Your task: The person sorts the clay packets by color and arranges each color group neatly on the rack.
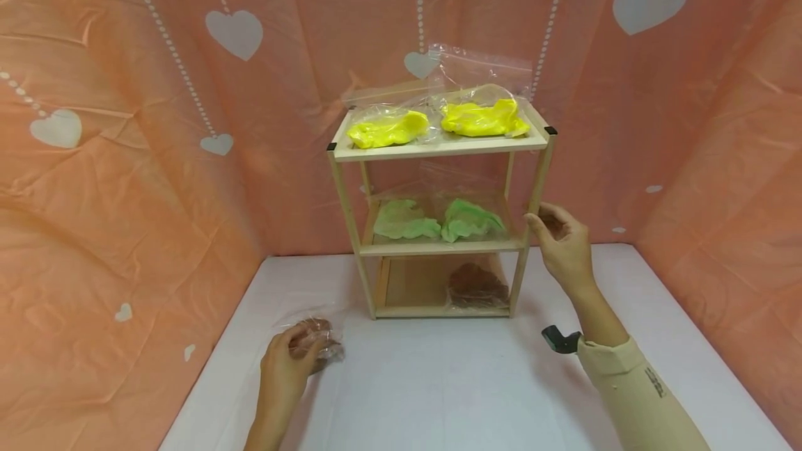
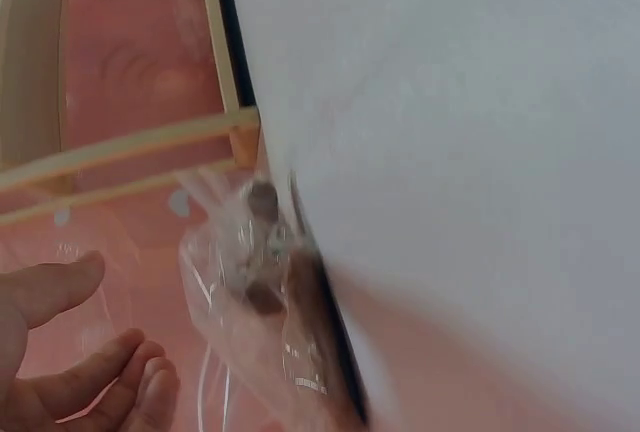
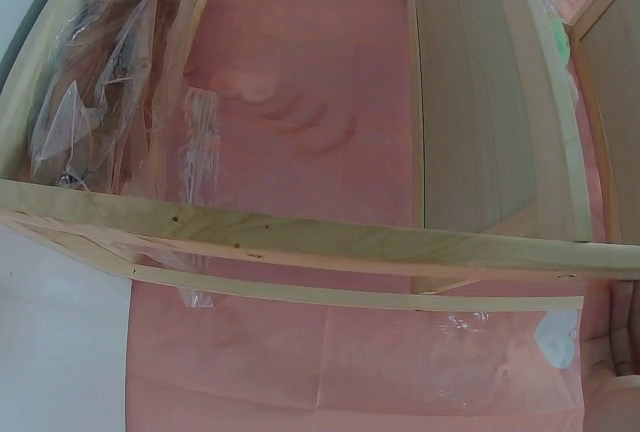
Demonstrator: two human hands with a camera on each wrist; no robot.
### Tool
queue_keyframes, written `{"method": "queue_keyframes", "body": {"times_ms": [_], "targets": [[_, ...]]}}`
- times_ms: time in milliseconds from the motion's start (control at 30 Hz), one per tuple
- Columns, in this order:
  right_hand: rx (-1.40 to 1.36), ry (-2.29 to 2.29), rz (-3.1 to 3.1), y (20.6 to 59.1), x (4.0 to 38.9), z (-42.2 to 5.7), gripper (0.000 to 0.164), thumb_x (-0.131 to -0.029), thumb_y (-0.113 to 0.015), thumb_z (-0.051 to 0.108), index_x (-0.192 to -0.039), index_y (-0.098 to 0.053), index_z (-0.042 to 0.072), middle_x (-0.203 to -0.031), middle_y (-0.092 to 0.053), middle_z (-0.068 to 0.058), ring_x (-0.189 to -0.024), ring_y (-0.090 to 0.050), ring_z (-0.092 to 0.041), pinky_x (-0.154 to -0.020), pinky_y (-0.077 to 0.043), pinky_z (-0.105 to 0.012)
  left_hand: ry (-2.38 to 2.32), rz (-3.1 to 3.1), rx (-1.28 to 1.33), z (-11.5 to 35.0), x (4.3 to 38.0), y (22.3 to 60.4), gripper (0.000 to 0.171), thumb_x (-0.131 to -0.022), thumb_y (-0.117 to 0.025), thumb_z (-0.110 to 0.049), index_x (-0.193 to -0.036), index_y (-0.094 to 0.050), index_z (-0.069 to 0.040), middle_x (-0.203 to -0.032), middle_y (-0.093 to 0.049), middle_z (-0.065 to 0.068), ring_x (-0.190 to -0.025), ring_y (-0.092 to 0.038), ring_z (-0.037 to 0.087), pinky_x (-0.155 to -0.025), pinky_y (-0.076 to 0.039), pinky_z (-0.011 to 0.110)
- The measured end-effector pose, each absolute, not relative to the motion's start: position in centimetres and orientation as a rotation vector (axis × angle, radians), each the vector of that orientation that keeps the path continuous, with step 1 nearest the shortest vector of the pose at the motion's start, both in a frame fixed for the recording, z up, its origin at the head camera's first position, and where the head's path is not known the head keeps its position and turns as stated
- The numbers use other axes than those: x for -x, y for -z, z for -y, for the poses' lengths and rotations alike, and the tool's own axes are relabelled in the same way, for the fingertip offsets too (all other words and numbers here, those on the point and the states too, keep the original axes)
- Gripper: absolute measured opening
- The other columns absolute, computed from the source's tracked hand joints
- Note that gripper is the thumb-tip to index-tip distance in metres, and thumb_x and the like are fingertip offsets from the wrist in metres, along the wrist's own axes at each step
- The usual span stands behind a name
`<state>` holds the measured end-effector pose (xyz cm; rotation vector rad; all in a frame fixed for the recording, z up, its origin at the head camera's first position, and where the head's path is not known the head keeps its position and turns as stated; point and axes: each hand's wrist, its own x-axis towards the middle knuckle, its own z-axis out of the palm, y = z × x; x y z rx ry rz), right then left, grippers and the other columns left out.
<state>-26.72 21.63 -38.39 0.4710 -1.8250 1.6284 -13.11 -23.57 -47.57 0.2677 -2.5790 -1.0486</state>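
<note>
My left hand [image 1: 285, 360] is spread over a clear plastic bag [image 1: 326, 350] with something brown inside, on the white table left of a small wooden shelf rack. In the left wrist view, the fingers [image 2: 100, 382] stand apart from the bag [image 2: 270, 302], which looks blurred. My right hand [image 1: 567, 246] holds the right front post [image 1: 535, 193] of the rack, thumb in front. Only part of that hand [image 3: 612, 362] shows at the edge of the right wrist view. Another bagged brown thing [image 1: 476, 287] lies on the right of the bottom shelf [image 1: 410, 284].
Two clear zip bags with bright yellow contents [image 1: 388, 129] rest on the top shelf. The middle shelf bears two bags with pale green contents [image 1: 470, 220]. A pink curtain [image 1: 282, 124] with white hearts surrounds the white table [image 1: 438, 381]. Near my right wrist is a black piece [image 1: 560, 339].
</note>
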Motion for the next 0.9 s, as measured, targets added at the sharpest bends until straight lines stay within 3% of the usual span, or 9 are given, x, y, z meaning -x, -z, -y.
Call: {"method": "queue_keyframes", "body": {"times_ms": [367,900], "targets": [[-0.454,-1.637,1.819,38.3,26.6,-21.6,0.023,-0.101,-0.072,-0.003,-0.119,-0.071,-0.016,-0.102,-0.073,0.010,-0.093,-0.068,-0.003,-0.087,-0.057,-0.012,0.977,2.644,-0.320,25.2,12.3,48.0,0.050,-0.095,-0.085,-0.021,-0.124,-0.067,0.015,-0.115,-0.064,0.036,-0.112,-0.062,0.054,-0.096,-0.052,0.066],[-0.436,-1.648,1.818,38.2,26.7,-21.4,0.022,-0.100,-0.071,-0.008,-0.121,-0.071,-0.016,-0.100,-0.072,0.014,-0.093,-0.069,-0.003,-0.086,-0.056,-0.012,0.959,2.832,-0.327,26.7,13.0,49.7,0.070,-0.094,-0.085,-0.029,-0.134,-0.057,0.020,-0.122,-0.054,0.044,-0.119,-0.054,0.063,-0.101,-0.048,0.072]]}}
